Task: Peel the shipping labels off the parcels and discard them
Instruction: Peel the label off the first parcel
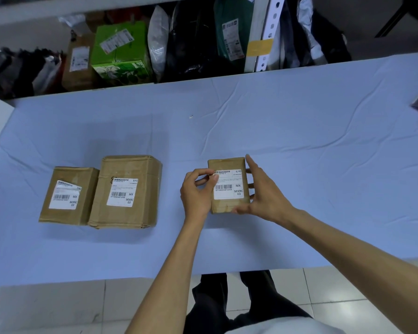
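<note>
The small parcel point(226, 162) is just right of the frame's centre, over the blue-covered table point(299, 141); whether it rests on the cloth or is raised a little cannot be told. The right hand point(263, 194) grips it from its right side, with the thumb on the lower edge, the fingers behind and the index finger straight up past the upper right corner. The left hand point(196, 191) pinches the upper left corner of the white label point(228, 188) between thumb and forefinger.

The label looks like thin paper stuck to taped brown wrapping. It will probably tear if yanked, so that corner is the place to hold, with a low, slow diagonal pull. The parcel seems light and needs the other hand's brace. Toward the lower left of the frame, two larger parcels point(126, 169) touch side by side, each with its label on
</note>
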Action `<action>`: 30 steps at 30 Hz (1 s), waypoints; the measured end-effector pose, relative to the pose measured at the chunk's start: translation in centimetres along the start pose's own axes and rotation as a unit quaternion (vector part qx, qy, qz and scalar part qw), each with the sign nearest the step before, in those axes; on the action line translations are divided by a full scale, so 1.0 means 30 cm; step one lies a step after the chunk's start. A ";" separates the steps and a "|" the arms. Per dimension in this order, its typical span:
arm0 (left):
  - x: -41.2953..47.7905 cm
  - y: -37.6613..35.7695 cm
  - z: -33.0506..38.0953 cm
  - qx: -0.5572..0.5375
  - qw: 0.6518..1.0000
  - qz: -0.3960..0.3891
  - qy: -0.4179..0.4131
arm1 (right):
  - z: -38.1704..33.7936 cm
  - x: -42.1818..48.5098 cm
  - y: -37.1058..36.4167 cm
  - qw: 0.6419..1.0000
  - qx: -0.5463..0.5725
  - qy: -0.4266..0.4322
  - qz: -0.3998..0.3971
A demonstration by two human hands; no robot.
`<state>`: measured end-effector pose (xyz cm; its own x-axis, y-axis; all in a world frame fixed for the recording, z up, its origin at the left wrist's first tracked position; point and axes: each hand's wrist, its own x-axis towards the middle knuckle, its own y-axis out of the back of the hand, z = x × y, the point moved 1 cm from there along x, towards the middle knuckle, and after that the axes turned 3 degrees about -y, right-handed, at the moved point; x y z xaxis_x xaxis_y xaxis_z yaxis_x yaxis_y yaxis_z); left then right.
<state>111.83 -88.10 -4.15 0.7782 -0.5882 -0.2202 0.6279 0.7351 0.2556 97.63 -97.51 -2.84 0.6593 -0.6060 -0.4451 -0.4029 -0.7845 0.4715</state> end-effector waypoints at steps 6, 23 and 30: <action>0.021 0.014 0.002 0.032 0.999 0.013 -0.004 | -0.006 0.015 -0.021 1.000 0.009 0.001 -0.007; 0.052 0.011 0.014 0.092 0.995 -0.007 -0.036 | -0.018 -0.004 -0.009 0.995 0.094 0.018 0.001; 0.073 0.026 0.010 0.106 0.992 -0.047 -0.041 | -0.009 -0.009 -0.010 0.994 0.106 0.019 0.010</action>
<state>114.02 -88.93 -4.14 0.7084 -0.6830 -0.1780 0.6799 0.5927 0.4318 97.75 -97.10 -2.66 0.6716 -0.6197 -0.4060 -0.5383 -0.7847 0.3074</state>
